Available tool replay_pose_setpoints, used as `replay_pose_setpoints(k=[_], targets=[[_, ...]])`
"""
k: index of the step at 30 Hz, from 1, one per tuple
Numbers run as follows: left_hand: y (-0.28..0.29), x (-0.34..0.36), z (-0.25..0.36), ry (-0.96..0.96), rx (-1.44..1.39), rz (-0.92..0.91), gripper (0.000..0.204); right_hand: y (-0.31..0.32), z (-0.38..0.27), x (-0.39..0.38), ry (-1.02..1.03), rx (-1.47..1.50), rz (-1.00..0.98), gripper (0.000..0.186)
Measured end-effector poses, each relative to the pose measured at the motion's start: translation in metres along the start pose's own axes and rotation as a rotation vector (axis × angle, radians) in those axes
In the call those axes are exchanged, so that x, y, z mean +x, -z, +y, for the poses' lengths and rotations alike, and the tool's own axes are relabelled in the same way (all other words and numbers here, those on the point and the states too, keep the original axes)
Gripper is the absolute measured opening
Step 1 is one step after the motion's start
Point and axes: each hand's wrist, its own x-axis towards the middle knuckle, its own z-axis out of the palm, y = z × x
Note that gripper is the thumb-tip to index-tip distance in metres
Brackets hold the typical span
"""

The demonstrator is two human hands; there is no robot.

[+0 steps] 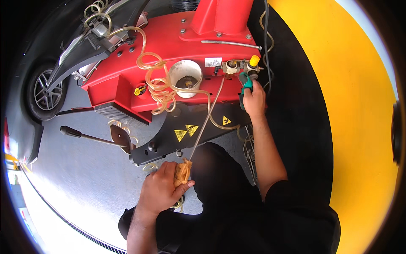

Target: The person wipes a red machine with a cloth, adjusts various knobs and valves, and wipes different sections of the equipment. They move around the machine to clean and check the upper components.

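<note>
My left hand point(160, 186) is closed around a crumpled orange-yellow cloth point(182, 172), low and near my knee. A long thin pale rod point(206, 120) runs up from that cloth toward the air regulator unit point(231, 67). Whether the rod is gripped inside the cloth I cannot tell. On the right, my right hand point(255, 100) is closed on a teal-and-dark thing point(245, 86), kind unclear, just below the unit's yellow-capped part point(253, 62). My fingers partly hide it.
A red machine base point(169, 34) carries a white bucket point(186, 67) with dark contents. Coiled clear hose point(158, 86) hangs beside it. A black lever arm point(169, 144) with warning triangles crosses in front. At left stands a car wheel point(44, 91); a metal bar point(230, 43) lies on the base.
</note>
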Motion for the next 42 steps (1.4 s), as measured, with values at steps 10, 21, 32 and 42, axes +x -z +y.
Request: replay_pose_setpoints(k=[10,21,32,42], targets=[[-0.015,0.015,0.019,-0.04,0.028,-0.13,0.055,-0.093,0.044,-0.039,0.413,-0.244,-0.753,0.059],[-0.018,0.013,0.015,0.039,0.066,-0.215,0.057,-0.068,0.075,-0.034,0.192,-0.561,-0.443,0.058],[-0.011,-0.002,-0.007,0.063,0.094,-0.311,0.041,-0.012,0.054,-0.077,0.182,-0.154,-0.7,0.051],[-0.04,-0.001,-0.014,0.029,0.091,-0.298,0.042,-0.039,0.073,-0.071,-0.256,0.407,-0.343,0.035]])
